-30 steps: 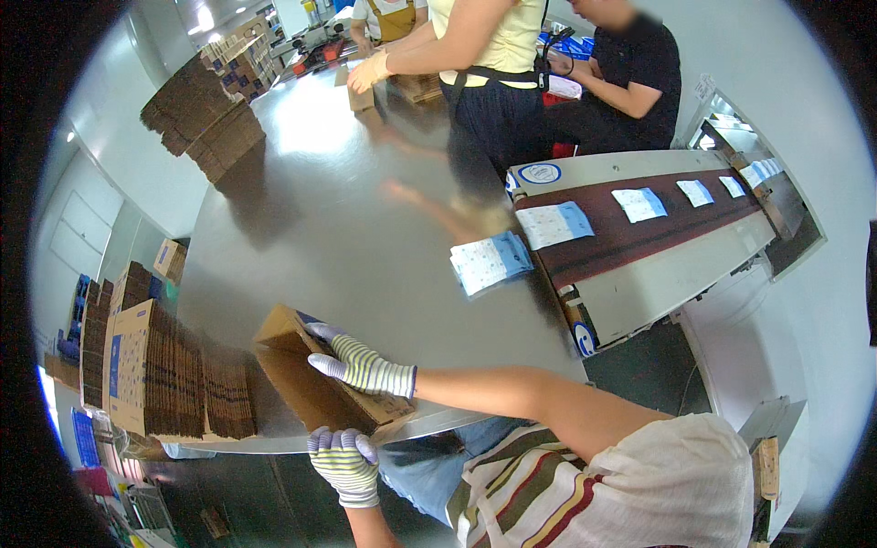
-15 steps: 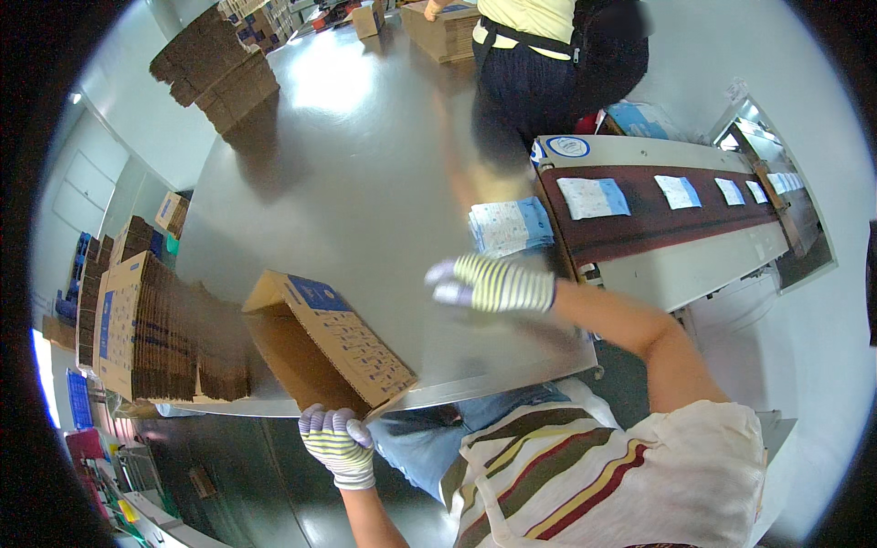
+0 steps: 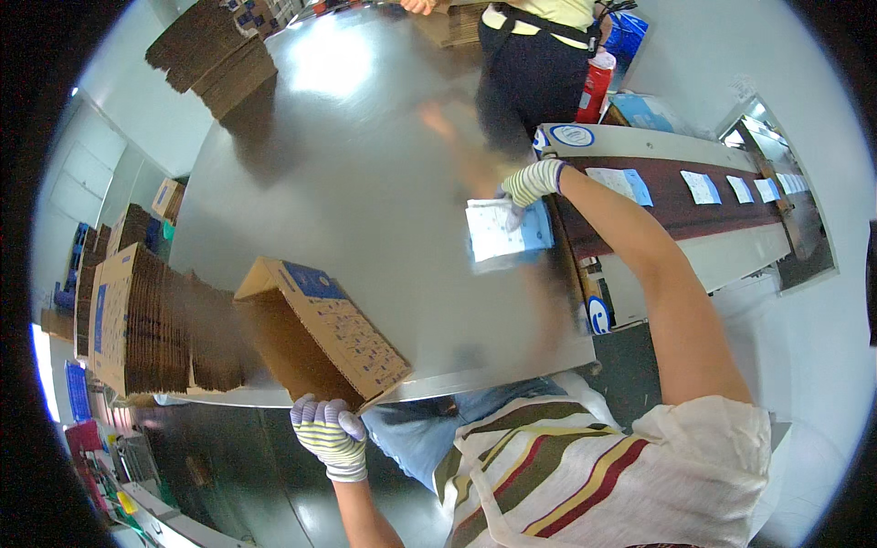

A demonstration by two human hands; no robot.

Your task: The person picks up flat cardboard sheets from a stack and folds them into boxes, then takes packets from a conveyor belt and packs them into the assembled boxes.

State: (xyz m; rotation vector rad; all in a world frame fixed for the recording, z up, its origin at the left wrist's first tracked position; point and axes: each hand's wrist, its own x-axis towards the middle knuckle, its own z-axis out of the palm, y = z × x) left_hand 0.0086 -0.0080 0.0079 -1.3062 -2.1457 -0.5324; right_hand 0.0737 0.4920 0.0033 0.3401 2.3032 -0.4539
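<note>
My left hand [image 3: 329, 438], in a striped knit glove, is closed on the near edge of an open cardboard box [image 3: 352, 333]. The box lies on its side at the table's front edge, its opening facing me. At the table's right side my right hand [image 3: 532, 185], gloved the same way, grips the far edge of a small stack of white-and-blue soft packets [image 3: 498, 233]. Its thumb lies over the top packet, and the fingers behind are partly hidden. How many packets it grips I cannot tell.
A conveyor belt [image 3: 662, 215] on the right carries several similar packets. Flattened cartons [image 3: 151, 320] stand at the table's left, with another cardboard pile [image 3: 215, 59] at the far left. Beyond the metal table [image 3: 365, 201], a co-worker [image 3: 530, 73] stands near a red cylinder [image 3: 596, 87].
My right hand has moved away from me and to the right, onto the packet stack. The top packet now sits shifted. My left hand still holds the box, which has barely moved.
</note>
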